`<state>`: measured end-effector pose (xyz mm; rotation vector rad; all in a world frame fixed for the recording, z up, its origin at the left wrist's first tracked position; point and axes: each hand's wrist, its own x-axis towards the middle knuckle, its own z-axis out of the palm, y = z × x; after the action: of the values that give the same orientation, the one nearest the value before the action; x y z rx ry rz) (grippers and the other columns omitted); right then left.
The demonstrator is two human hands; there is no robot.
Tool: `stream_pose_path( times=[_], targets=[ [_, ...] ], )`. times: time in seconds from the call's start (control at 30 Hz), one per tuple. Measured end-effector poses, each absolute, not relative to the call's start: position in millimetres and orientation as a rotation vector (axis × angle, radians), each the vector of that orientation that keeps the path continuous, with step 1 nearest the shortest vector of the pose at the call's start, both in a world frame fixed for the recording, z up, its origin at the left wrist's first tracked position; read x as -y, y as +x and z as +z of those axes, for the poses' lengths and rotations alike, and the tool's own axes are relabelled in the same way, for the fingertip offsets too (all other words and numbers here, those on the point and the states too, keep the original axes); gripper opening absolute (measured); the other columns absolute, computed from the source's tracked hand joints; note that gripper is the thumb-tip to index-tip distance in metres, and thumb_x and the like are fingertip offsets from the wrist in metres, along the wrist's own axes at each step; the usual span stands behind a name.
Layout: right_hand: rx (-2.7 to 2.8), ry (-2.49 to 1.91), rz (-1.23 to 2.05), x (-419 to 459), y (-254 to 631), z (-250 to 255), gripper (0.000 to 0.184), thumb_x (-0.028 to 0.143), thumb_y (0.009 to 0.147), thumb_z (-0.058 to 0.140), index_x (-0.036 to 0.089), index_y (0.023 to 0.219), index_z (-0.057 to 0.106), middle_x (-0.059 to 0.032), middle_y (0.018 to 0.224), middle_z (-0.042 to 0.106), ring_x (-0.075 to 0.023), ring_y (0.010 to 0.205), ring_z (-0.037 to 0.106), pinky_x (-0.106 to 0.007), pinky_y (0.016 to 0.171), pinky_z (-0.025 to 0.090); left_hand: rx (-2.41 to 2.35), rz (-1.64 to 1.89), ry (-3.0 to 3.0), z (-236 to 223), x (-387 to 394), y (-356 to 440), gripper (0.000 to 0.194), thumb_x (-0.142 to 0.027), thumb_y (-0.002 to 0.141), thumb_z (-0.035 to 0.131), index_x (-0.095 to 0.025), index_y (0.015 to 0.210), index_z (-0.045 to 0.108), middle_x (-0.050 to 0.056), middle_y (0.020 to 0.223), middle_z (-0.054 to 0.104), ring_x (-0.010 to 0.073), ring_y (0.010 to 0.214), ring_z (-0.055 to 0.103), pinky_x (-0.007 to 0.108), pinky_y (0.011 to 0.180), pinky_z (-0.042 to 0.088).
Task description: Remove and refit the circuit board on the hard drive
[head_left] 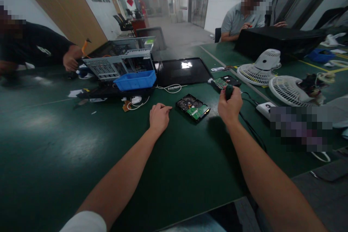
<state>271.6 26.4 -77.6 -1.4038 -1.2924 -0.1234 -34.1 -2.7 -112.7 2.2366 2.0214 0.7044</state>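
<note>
Far L: co-worker's hand (71, 59) in blk sleeve, next to open PC case (104, 69). Blue bin (137, 81) at case's near side. Person's L hand (159, 117) rests on green table (81, 174), fingers loosely curled; can't tell if anything's pinched. Blk panel (182, 74) lies flat farther back. HDD (193, 108) w/ green PCB is flat on table, betw. both hands, just R of L fingertips. 2nd HDD (225, 82) just beyond R hand (231, 107), which is closed round dk screwdriver handle (228, 91). Far R: white fan parts (255, 74), pwr strip (263, 109).
</note>
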Motion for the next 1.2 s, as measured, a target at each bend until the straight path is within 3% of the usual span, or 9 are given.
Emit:
stream_pose_path(
  times=[0.13,0.33,0.53,1.2],
  targets=[
    [1.309,-1.414,-0.112,-26,271,-77,0.015,0.031,0.091,0.058,0.021,0.102,0.063,-0.0103,0.102,0.069,-0.0278,0.099,0.063,-0.047,0.097,0.049,-2.012,0.726,2.219,-114,-1,-38,0.031,-0.024,0.100,0.052,-0.028,0.116,0.079,0.009,0.114,0.068,0.0282,0.108,0.060,0.044,0.097,0.050],
    [1.325,-1.424,-0.077,-24,269,-76,0.015,0.032,0.090,0.058,0.022,0.100,0.064,-0.0093,0.098,0.068,-0.0274,0.093,0.062,-0.046,0.094,0.049,-1.983,0.770,2.204,-115,-8,-46,0.038,-0.018,0.097,0.053,-0.025,0.129,0.073,0.011,0.121,0.066,0.0283,0.112,0.061,0.043,0.098,0.052],
    [1.339,-1.444,-0.082,-24,268,-77,0.016,0.035,0.091,0.059,0.022,0.099,0.064,-0.0083,0.096,0.068,-0.0266,0.091,0.061,-0.044,0.091,0.050,-1.949,0.755,2.208,-114,-10,-48,0.028,-0.024,0.099,0.055,-0.026,0.112,0.079,0.009,0.116,0.067,0.0281,0.111,0.061,0.043,0.100,0.051],
    [1.345,-1.449,-0.037,-25,269,-80,0.017,0.035,0.091,0.059,0.022,0.100,0.065,-0.0080,0.095,0.070,-0.0265,0.087,0.063,-0.044,0.088,0.050,-1.991,0.749,2.194,-112,-8,-45,0.015,-0.023,0.097,0.059,-0.023,0.095,0.073,0.010,0.108,0.065,0.0289,0.110,0.061,0.044,0.100,0.050]
  ],
)
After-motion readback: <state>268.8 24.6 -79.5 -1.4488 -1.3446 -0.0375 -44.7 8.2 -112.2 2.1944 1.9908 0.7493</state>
